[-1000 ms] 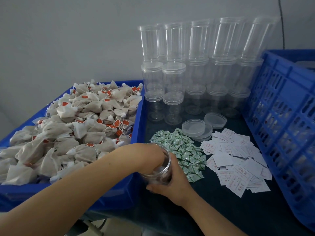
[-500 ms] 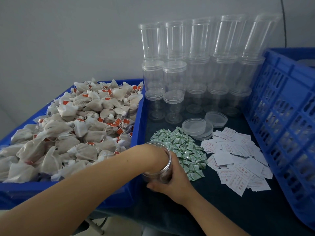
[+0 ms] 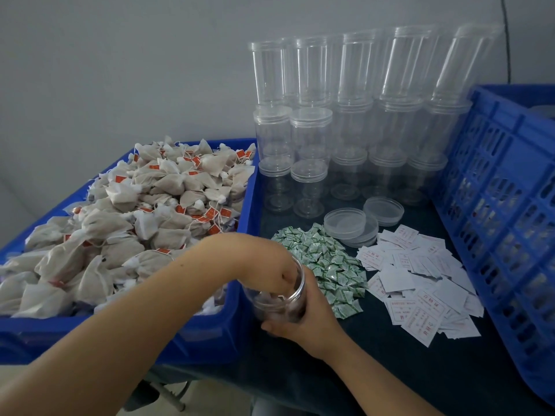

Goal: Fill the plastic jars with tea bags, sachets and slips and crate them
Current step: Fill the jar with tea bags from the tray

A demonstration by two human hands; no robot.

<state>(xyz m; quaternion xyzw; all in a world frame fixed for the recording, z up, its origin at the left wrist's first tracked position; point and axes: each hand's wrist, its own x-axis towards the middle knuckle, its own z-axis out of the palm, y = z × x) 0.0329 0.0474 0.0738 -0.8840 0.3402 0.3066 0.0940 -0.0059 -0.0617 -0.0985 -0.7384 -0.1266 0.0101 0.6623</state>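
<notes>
A clear plastic jar (image 3: 279, 307) stands tilted at the table's front edge, beside the blue bin's corner. My right hand (image 3: 309, 322) grips it from the right and below. My left hand (image 3: 267, 265) reaches over from the left with its fingers down inside the jar's mouth; what they hold is hidden behind dark contents. Tea bags (image 3: 144, 205) with red tags are heaped in the blue bin (image 3: 210, 334) on the left. Green sachets (image 3: 327, 265) lie in a pile just right of the jar, and white slips (image 3: 420, 280) are spread further right.
Empty lidded jars (image 3: 360, 115) are stacked three high against the wall at the back. Three loose lids (image 3: 351, 223) lie in front of them. A tall blue slatted crate (image 3: 504, 190) closes off the right side. Dark tabletop shows near the front right.
My left hand has stayed in the jar's mouth, its fingers now showing deeper inside. My right hand keeps its hold on the jar, which has hardly moved.
</notes>
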